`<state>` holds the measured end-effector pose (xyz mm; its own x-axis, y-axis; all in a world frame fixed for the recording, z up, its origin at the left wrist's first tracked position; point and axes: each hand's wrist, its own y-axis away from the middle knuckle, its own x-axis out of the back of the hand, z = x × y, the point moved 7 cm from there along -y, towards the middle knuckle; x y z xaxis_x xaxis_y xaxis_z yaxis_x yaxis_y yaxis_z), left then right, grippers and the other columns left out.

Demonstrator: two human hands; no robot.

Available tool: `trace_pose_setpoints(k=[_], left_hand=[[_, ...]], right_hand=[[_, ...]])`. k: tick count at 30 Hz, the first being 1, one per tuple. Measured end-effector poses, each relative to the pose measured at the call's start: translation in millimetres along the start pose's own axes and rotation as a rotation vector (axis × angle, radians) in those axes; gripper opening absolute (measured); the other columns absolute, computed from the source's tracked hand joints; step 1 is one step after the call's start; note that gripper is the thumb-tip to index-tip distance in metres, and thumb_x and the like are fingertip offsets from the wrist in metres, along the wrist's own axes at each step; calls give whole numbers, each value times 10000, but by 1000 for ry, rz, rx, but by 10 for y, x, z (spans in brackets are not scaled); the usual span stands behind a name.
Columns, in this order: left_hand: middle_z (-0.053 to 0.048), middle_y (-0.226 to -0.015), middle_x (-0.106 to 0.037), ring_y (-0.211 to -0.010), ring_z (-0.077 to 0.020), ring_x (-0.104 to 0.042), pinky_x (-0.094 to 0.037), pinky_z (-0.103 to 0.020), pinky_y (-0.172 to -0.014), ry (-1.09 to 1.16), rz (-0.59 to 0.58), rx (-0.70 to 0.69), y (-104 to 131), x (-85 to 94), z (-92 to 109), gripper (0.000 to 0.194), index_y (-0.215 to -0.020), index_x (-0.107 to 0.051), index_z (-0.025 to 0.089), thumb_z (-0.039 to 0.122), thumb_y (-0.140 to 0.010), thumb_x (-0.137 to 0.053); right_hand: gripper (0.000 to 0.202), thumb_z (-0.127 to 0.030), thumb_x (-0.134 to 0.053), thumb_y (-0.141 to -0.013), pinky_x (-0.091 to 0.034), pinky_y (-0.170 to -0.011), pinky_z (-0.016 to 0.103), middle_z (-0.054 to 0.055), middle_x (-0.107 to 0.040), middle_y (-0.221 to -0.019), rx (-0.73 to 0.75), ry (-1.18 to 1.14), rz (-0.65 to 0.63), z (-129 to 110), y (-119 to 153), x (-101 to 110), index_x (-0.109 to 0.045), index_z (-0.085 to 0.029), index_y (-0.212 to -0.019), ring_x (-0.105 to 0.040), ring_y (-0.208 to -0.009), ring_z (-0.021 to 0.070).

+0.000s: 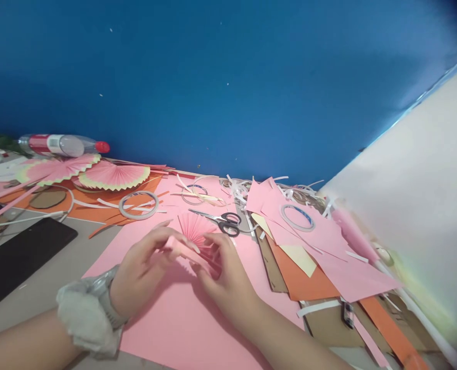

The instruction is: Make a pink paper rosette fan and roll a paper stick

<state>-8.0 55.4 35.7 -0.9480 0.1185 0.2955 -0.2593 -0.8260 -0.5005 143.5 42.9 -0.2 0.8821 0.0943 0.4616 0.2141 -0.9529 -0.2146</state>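
Note:
A pleated pink paper fan (196,226) is held between my two hands above a large pink sheet (182,318). My left hand (151,262), with a watch and a pale scrunchie at the wrist, curls its fingers on the fan's left folds. On the right side, my right hand (224,280) pinches the folds with thumb and fingers. The fan's far part is spread, while its near folds are pressed together. Just beyond the hands lie scissors (228,223) with black handles.
Tape rolls (139,205) lie behind, another (297,218) on pink sheets at right. Two finished fans (114,174) and a plastic bottle (64,145) sit at back left. A black phone (28,257) lies left. Orange paper (301,277), cardboard and paper strips cover the right.

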Motion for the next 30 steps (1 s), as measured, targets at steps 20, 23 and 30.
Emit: trace_pose_setpoints(k=[20, 23, 30], left_hand=[[-27, -912, -612, -873, -195, -573, -452, -300, -826, 174, 359, 331, -114, 241, -397, 238, -993, -534, 206, 417, -883, -512], [-25, -982, -617, -941, -201, -567, -439, -298, -868, 189, 332, 366, -127, 219, -413, 229, -970, -550, 208, 415, -887, -499], [-42, -1056, -641, -1138, -237, -511, -415, -320, -960, 245, 289, 388, -148, 173, -442, 257, -979, -612, 202, 407, -858, -515]], right_hand=[[433, -217, -520, -863, -410, -901, 422, 78, -552, -1187, 113, 563, -105, -55, -19, -66, -454, -189, -1291, -466, -1058, 242], [400, -235, -492, -884, -434, -824, 430, 93, -579, -1093, 158, 680, -119, -76, -1, -106, -481, -175, -1280, -489, -955, 252], [207, -204, -441, -907, -250, -1039, 476, 87, -532, -1208, 271, 719, -103, -175, 34, -133, -561, -192, -1075, -392, -1203, 271]])
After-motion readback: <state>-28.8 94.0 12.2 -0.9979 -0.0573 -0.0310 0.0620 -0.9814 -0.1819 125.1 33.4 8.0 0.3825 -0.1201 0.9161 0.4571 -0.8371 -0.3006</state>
